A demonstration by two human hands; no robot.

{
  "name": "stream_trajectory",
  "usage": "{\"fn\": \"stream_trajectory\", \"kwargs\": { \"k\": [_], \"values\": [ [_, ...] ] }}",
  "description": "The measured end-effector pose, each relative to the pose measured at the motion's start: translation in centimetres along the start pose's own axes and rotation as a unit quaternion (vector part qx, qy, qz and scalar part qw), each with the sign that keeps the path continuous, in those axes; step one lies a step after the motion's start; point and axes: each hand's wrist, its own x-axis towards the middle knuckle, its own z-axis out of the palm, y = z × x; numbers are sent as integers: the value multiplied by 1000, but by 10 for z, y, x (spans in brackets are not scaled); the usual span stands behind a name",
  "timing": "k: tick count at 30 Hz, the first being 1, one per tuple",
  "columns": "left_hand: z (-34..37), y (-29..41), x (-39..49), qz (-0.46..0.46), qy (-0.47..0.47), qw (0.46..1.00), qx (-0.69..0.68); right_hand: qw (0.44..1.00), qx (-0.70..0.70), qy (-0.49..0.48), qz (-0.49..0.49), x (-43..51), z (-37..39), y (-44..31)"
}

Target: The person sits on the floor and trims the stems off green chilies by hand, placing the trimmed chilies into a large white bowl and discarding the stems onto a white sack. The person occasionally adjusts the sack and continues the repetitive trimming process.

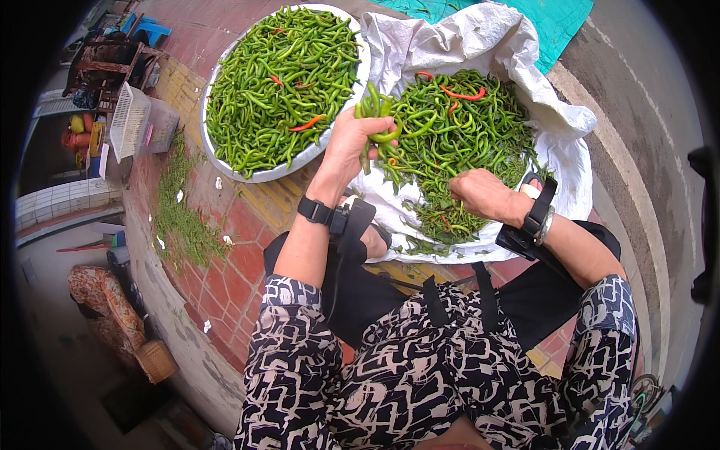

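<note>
My left hand [360, 138] is closed around several green chili peppers [376, 107], between a round metal basin and a white woven sack. The basin [209, 147] is heaped with green chili peppers [281, 84], a few of them red. On the opened sack [484, 39] lies a pile of green chili peppers [439, 121] mixed with leaves and stems, with red ones near its top. My right hand [482, 192] is low over the near part of this pile, fingers bent together and pointing left; whether its fingertips hold a pepper is hidden.
A foot in a sandal [378, 239] rests at the sack's near left edge, another [531, 185] on its right. Green plant scraps [188, 208] lie on the red paving at left. Further left stand plastic crates [130, 121]. A teal sheet [554, 25] lies beyond the sack.
</note>
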Motion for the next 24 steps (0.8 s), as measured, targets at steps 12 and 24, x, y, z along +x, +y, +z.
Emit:
{"fn": "stream_trajectory", "kwargs": {
  "k": [12, 24],
  "values": [
    [46, 0, 2, -2, -80, 970, -228, 916, 341, 204, 59, 12, -83, -44],
    [52, -18, 20, -158, -174, 871, -431, 891, 153, 387, -182, 11, -85, -63]
  ]
}}
